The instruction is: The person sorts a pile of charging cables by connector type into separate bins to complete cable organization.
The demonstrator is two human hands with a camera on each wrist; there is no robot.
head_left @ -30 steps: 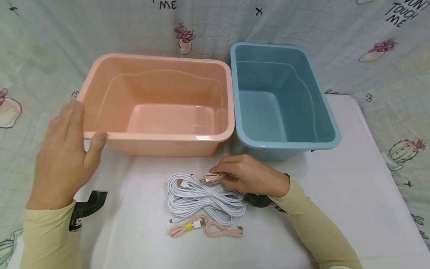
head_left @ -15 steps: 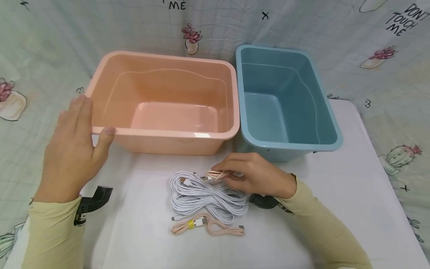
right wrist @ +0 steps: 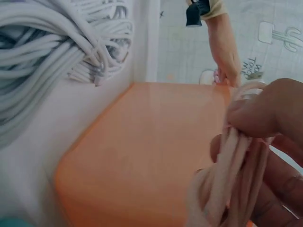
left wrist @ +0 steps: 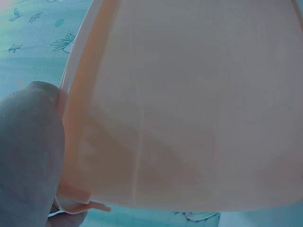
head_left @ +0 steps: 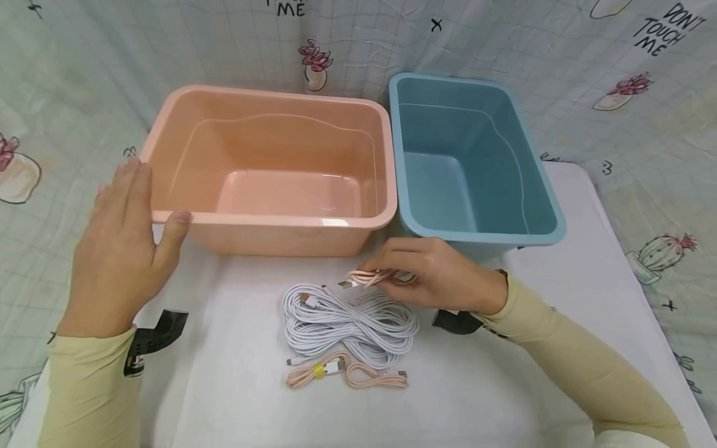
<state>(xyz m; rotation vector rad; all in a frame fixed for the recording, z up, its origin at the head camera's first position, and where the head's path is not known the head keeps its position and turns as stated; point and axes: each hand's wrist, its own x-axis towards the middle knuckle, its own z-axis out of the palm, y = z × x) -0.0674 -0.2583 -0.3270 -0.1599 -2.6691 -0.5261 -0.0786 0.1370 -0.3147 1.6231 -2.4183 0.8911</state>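
My right hand [head_left: 428,274] pinches a coiled peach USB cable [head_left: 372,277] between thumb and fingers, just above a large looped bundle of white cable [head_left: 347,326]. The right wrist view shows the peach loops up close under the thumb [right wrist: 258,111]. Two further peach cable coils lie in front of the white bundle: one with a yellow tie [head_left: 302,375], the other plain [head_left: 375,379]. At the left, my left hand [head_left: 120,249] rests with straight fingers along the side of a peach tub [head_left: 280,236], its thumb on the front rim.
A blue tub [head_left: 487,238] stands at the right, close beside the peach tub. Both are on a table with a white cover [head_left: 241,398]. Behind them hangs a patterned cloth [head_left: 358,43] with cactus drawings.
My right hand has lifted the peach cable up off the white bundle and shifted slightly right. The left hand stays at the peach tub's corner.
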